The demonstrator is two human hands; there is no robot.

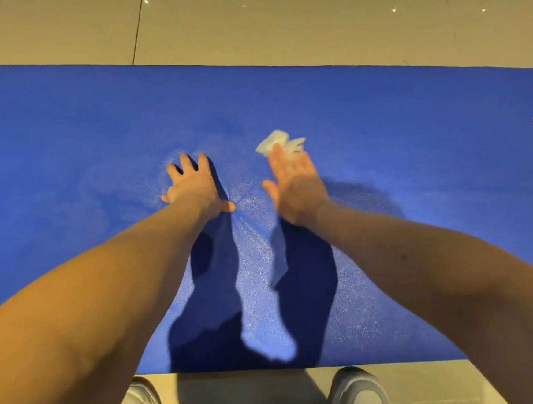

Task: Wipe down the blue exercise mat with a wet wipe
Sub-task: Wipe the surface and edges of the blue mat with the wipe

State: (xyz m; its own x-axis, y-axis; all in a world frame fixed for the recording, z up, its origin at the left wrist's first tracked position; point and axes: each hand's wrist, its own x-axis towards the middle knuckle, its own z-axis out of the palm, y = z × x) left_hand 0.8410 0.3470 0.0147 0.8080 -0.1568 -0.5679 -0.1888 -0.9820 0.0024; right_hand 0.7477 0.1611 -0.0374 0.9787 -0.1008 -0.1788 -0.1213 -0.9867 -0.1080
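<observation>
Hands [196, 186] on mat [73, 129], wipe [279, 142] under right hand [295, 188]

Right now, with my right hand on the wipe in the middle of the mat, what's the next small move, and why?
Probably push the wet wipe forward under the right hand, toward the far edge of the blue mat, with the left hand flat as a brace. The pale streaks cluster around and below both hands. The far strip shows none, so it looks unwiped.
</observation>
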